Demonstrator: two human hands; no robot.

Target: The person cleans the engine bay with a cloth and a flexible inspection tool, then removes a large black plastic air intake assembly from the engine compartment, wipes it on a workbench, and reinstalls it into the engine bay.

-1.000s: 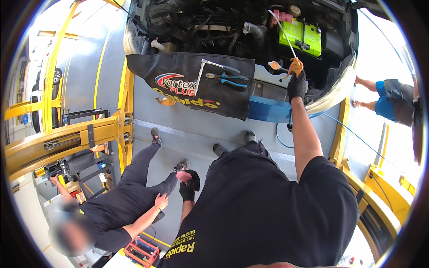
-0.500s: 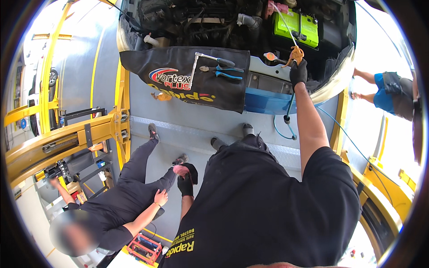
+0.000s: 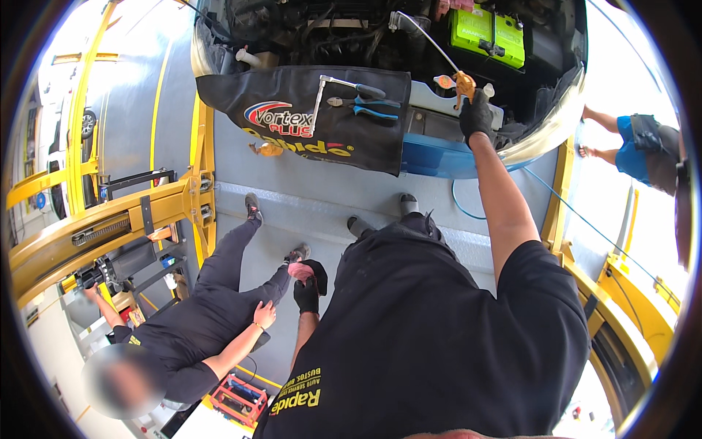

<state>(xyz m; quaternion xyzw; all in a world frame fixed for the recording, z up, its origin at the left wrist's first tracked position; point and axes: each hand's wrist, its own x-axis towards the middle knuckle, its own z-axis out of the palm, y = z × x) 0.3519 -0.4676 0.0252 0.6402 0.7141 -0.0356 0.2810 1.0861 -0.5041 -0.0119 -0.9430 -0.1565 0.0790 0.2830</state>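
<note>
My right hand [image 3: 477, 117], in a black glove, is closed around an orange air blow gun [image 3: 463, 86] at the car's front edge. Its long thin nozzle [image 3: 430, 40] points up and left over the engine bay [image 3: 329, 40]. A bright green battery [image 3: 488, 35] sits just beyond this hand. Low at my left side, my gloved left hand [image 3: 307, 294] is closed on a pink cloth [image 3: 298, 271], with a black piece, perhaps fabric, beside it. A black fender cover [image 3: 219, 95] drapes over the car's front; a ratchet [image 3: 351, 86] and blue-handled pliers [image 3: 373, 110] lie on it.
A co-worker [image 3: 197, 314] in dark clothes stands close on my left. Yellow lift arms [image 3: 110, 223] flank both sides. A blue air hose [image 3: 563, 197] runs off to the right, where another person in blue shorts [image 3: 632, 150] stands. A red tool rack [image 3: 238, 401] is behind left.
My right hand has shifted slightly left, and the blow gun's nozzle has swung left from over the battery to over the engine bay. My left hand still holds the pink cloth.
</note>
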